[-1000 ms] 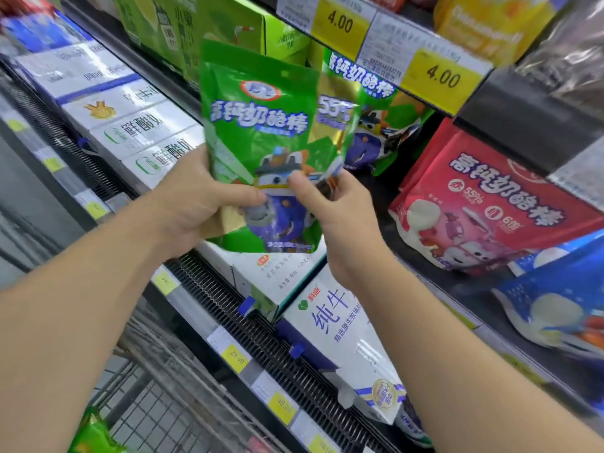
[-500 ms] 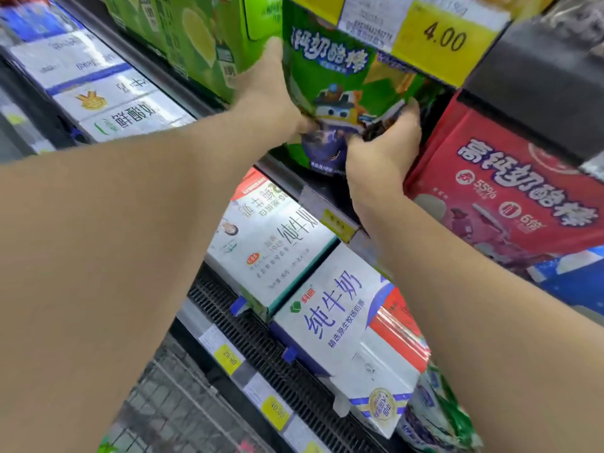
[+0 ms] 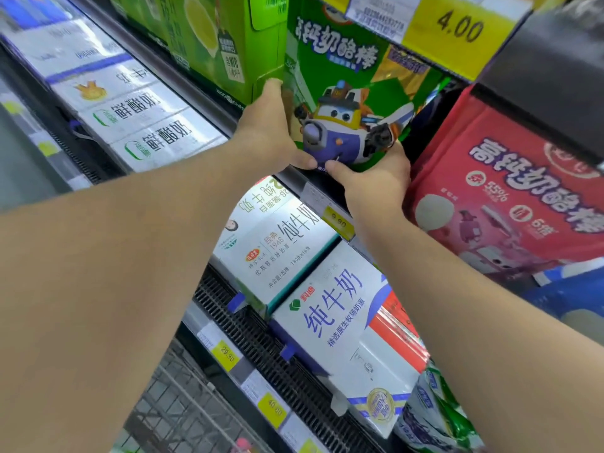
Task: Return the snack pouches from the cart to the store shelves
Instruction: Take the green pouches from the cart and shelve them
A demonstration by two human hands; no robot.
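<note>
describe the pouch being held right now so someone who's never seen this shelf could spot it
Find the yellow 4.00 price tag on the upper shelf edge. Directly below, between a green carton and a red pouch, is the green pouch. Only it shows a cartoon plane.

The green snack pouch [image 3: 340, 93] at the shelf's front edge is glossy plastic film with a gold foil patch. The red pouch [image 3: 510, 197] beside it has the same sheen. The milk cartons [image 3: 330, 322] below look like smooth coated cardboard. The price tags [image 3: 457, 27] are matt paper. The cart [image 3: 183, 410] is bare metal wire.
</note>
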